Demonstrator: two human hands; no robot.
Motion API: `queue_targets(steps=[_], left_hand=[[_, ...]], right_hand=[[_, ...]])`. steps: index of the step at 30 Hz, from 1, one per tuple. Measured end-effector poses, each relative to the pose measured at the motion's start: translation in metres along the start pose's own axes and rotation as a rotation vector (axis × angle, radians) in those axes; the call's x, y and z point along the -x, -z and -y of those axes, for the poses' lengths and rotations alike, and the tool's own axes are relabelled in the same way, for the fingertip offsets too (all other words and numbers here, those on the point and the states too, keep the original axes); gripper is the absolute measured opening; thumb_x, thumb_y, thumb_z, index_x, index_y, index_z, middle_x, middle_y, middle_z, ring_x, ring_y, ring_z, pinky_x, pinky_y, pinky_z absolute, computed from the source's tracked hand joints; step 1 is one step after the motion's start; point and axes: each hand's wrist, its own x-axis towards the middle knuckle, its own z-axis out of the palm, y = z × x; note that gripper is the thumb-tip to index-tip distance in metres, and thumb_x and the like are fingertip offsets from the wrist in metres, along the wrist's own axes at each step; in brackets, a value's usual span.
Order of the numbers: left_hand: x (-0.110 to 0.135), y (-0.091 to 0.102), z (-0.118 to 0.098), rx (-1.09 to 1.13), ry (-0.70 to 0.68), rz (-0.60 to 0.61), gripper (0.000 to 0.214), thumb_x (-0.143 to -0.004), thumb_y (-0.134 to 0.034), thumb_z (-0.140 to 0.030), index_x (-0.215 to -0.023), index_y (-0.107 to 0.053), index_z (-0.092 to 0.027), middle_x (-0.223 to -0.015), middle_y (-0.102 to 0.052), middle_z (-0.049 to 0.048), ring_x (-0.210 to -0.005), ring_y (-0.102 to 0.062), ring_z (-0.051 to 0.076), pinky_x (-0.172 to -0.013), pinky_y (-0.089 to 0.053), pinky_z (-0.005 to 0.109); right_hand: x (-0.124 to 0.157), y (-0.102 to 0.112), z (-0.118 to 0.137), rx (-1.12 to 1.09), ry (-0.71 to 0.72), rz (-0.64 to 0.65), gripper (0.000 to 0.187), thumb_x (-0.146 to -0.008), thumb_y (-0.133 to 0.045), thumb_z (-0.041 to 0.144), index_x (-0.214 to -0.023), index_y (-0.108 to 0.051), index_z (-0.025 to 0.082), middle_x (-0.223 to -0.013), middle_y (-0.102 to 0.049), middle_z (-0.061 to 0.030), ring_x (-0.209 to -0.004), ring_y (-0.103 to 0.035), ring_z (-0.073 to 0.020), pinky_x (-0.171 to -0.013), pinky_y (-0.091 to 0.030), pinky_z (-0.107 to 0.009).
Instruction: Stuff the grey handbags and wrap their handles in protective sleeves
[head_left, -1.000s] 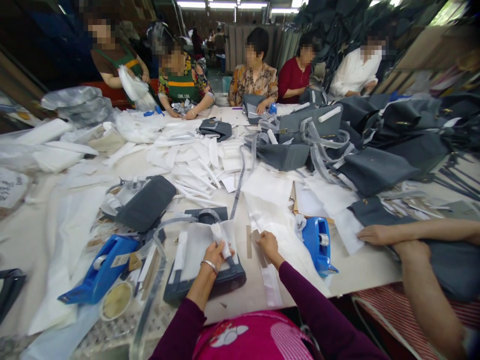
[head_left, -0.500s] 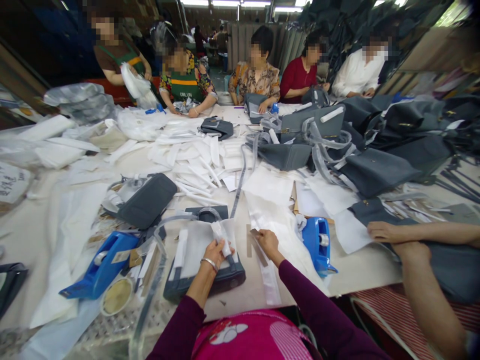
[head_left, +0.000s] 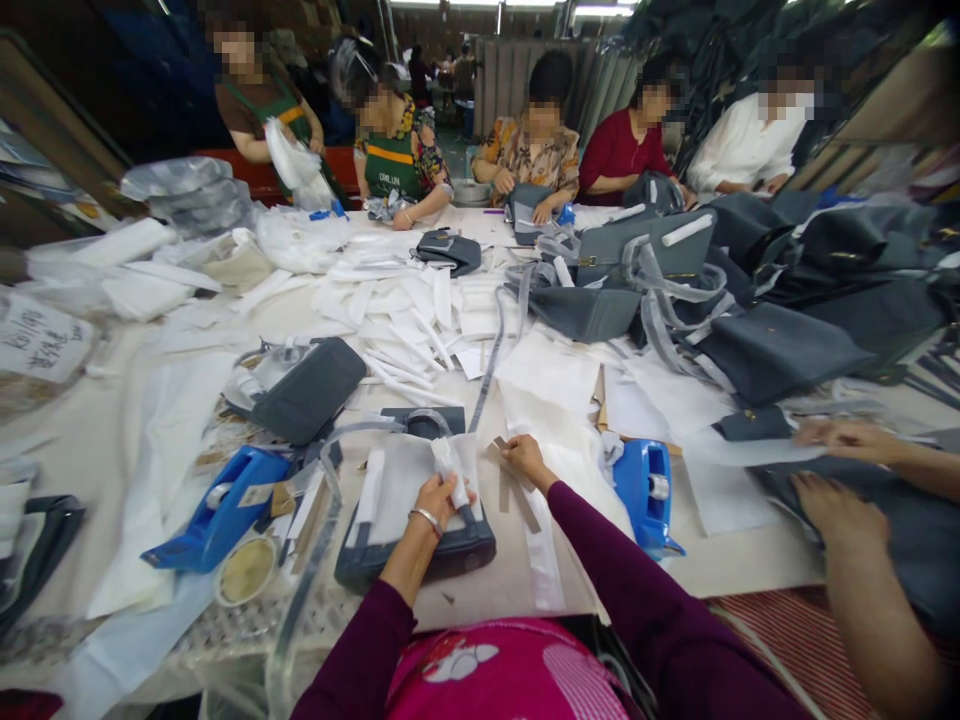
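A dark grey handbag (head_left: 442, 565) lies before me with a white sheet (head_left: 405, 480) over its face. My left hand (head_left: 436, 505) is closed around the bag's handle (head_left: 448, 472), which is wrapped in clear and white plastic. Just right of the bag, my right hand (head_left: 525, 460) pinches the upper end of a thin grey-brown strip (head_left: 529, 512), seemingly card, above the table. A long clear plastic-covered strap (head_left: 319, 535) curves from the handle down the bag's left side. Beneath the strip, a pale translucent band (head_left: 544, 570) runs towards the table edge.
Blue tape dispensers (head_left: 645, 495) stand on either side of me, with a round tub (head_left: 246, 570) near the left one (head_left: 225, 510). Another handbag (head_left: 307, 390) lies behind. White paper pieces (head_left: 405, 310) cover mid-table; grey bags (head_left: 780, 350) pile up right. A co-worker's hands (head_left: 844, 500) work at right.
My right hand has moved slightly up and left, nearer the bag, with the strip. My left hand stays on the handle. The right-hand co-worker's hands have parted, one lifting a white sheet. The view has shifted.
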Motion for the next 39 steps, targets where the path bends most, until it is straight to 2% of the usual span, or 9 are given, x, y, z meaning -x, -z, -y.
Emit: queue_targets(steps=[6, 10, 15, 18, 21, 25, 27, 33, 39], left_hand=[[0.001, 0.0, -0.001, -0.015, -0.001, 0.001, 0.022, -0.075, -0.069, -0.021, -0.085, -0.052, -0.012, -0.07, -0.064, 0.0039, -0.049, -0.061, 0.014, -0.058, -0.057, 0.036], [0.003, 0.0, -0.002, -0.008, 0.001, 0.009, 0.02, -0.076, -0.067, -0.02, -0.085, -0.051, -0.012, -0.071, -0.065, 0.0043, -0.05, -0.062, 0.015, -0.061, -0.058, 0.038], [0.004, -0.001, -0.003, -0.017, 0.008, 0.008, 0.017, -0.079, -0.064, -0.018, -0.087, -0.05, -0.012, -0.072, -0.065, 0.0046, -0.05, -0.063, 0.015, -0.06, -0.058, 0.037], [0.003, 0.0, -0.002, -0.024, 0.005, 0.009, 0.015, -0.08, -0.062, -0.017, -0.087, -0.05, -0.011, -0.071, -0.065, 0.0045, -0.049, -0.063, 0.015, -0.057, -0.058, 0.036], [0.0, 0.001, 0.0, -0.021, 0.007, 0.004, 0.015, -0.08, -0.062, -0.018, -0.087, -0.05, -0.012, -0.07, -0.065, 0.004, -0.048, -0.062, 0.015, -0.055, -0.057, 0.035], [-0.003, 0.002, 0.002, -0.007, 0.014, 0.0, 0.018, -0.078, -0.065, -0.02, -0.086, -0.051, -0.012, -0.069, -0.064, 0.0029, -0.047, -0.062, 0.014, -0.055, -0.057, 0.034], [-0.003, 0.003, 0.002, -0.004, 0.016, 0.001, 0.02, -0.077, -0.067, -0.021, -0.086, -0.051, -0.012, -0.07, -0.065, 0.0031, -0.048, -0.062, 0.014, -0.056, -0.057, 0.035], [0.0, 0.001, -0.001, -0.011, 0.02, 0.0, 0.02, -0.077, -0.067, -0.02, -0.086, -0.051, -0.012, -0.07, -0.064, 0.0029, -0.048, -0.062, 0.014, -0.061, -0.058, 0.037], [0.002, 0.0, -0.003, -0.004, 0.025, 0.002, 0.016, -0.079, -0.064, -0.018, -0.087, -0.051, -0.011, -0.07, -0.064, 0.0034, -0.049, -0.062, 0.014, -0.061, -0.058, 0.037]], right_hand=[[-0.01, -0.001, 0.008, 0.057, 0.033, -0.001, 0.014, -0.075, -0.063, 0.02, -0.083, -0.074, 0.019, -0.076, -0.07, -0.0024, -0.07, -0.06, -0.0125, -0.055, -0.032, -0.02], [-0.018, 0.006, 0.014, 0.125, 0.059, -0.041, 0.019, -0.077, -0.062, 0.021, -0.093, -0.072, 0.019, -0.089, -0.07, -0.0043, -0.083, -0.06, -0.0155, -0.062, -0.034, -0.021], [-0.029, 0.015, 0.03, 0.178, 0.172, -0.007, 0.023, -0.082, -0.059, 0.022, -0.103, -0.068, 0.022, -0.101, -0.068, -0.0033, -0.093, -0.058, -0.0145, -0.074, -0.038, -0.02], [-0.024, 0.015, 0.036, 0.237, 0.197, -0.018, 0.024, -0.083, -0.057, 0.019, -0.105, -0.066, 0.019, -0.114, -0.062, -0.0073, -0.107, -0.053, -0.0174, -0.081, -0.038, -0.022], [-0.005, 0.007, 0.031, 0.318, 0.165, 0.014, 0.018, -0.08, -0.061, 0.02, -0.096, -0.066, 0.015, -0.106, -0.063, -0.0115, -0.101, -0.057, -0.0223, -0.079, -0.04, -0.027], [0.019, -0.007, 0.018, 0.391, 0.124, 0.053, 0.039, -0.07, -0.069, 0.015, -0.107, -0.061, 0.011, -0.103, -0.065, -0.0144, -0.1, -0.058, -0.0274, -0.083, -0.04, -0.033], [0.023, -0.011, 0.013, 0.391, 0.097, 0.054, 0.037, -0.072, -0.064, 0.012, -0.109, -0.06, 0.01, -0.102, -0.065, -0.0153, -0.102, -0.057, -0.0281, -0.086, -0.038, -0.035], [0.011, -0.011, 0.001, 0.236, -0.024, 0.118, 0.011, -0.071, -0.065, 0.021, -0.08, -0.067, 0.015, -0.08, -0.068, -0.0056, -0.078, -0.062, -0.0197, -0.065, -0.041, -0.025], [0.003, -0.006, -0.015, 0.044, -0.046, 0.13, 0.011, -0.07, -0.063, 0.027, -0.065, -0.064, 0.017, -0.067, -0.063, 0.0002, -0.066, -0.058, -0.0145, -0.055, -0.035, -0.021]])
